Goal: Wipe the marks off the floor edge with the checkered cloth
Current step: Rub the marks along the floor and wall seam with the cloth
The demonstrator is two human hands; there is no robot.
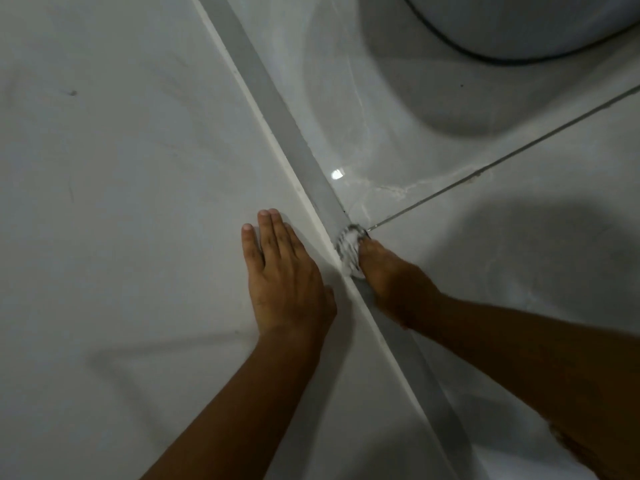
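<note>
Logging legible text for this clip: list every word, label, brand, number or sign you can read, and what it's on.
None: no readable text in the head view. The checkered cloth under the right hand, the left hand, the grey floor edge and the white fixture show no lettering.

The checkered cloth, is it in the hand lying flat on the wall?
No, the checkered cloth is bunched in the right hand at the grey floor edge, while the left hand lies flat and empty.
</note>
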